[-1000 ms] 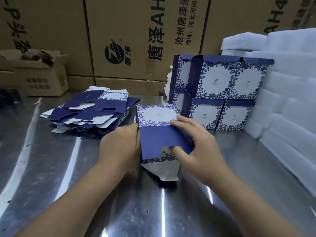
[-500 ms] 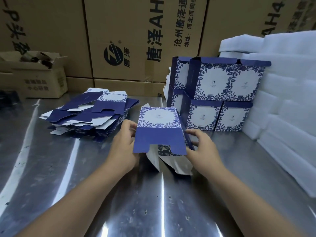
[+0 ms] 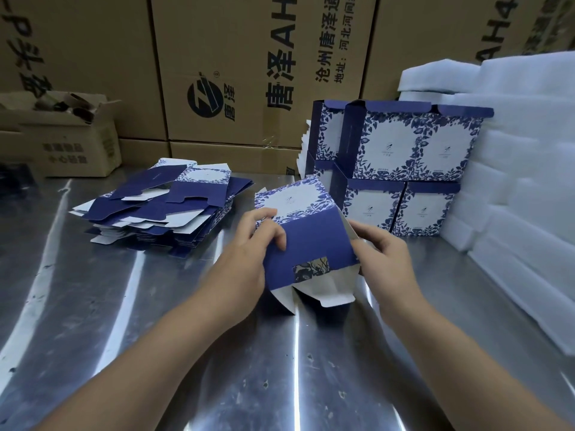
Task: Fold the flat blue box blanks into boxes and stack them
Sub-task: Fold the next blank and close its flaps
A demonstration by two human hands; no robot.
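Half-folded box (image 3: 306, 231): left hand (image 3: 249, 256) and right hand (image 3: 382, 259) pinching its sides; sitting just before stacked boxes (image 3: 404, 169), right of flat blanks (image 3: 168, 209).

Two hands (image 3: 249, 259) (image 3: 384, 262), one half-folded box (image 3: 314, 241).

flat blanks pile (image 3: 161, 209) left | half-folded box (image 3: 306, 237) centre, on table (image 3: 124, 321) | stacked boxes (image 3: 401, 169) behind-right

The half-folded box (image 3: 311, 241) hides right hand (image 3: 384, 262) fingertips; carton (image 3: 249, 57) lettering is cropped.
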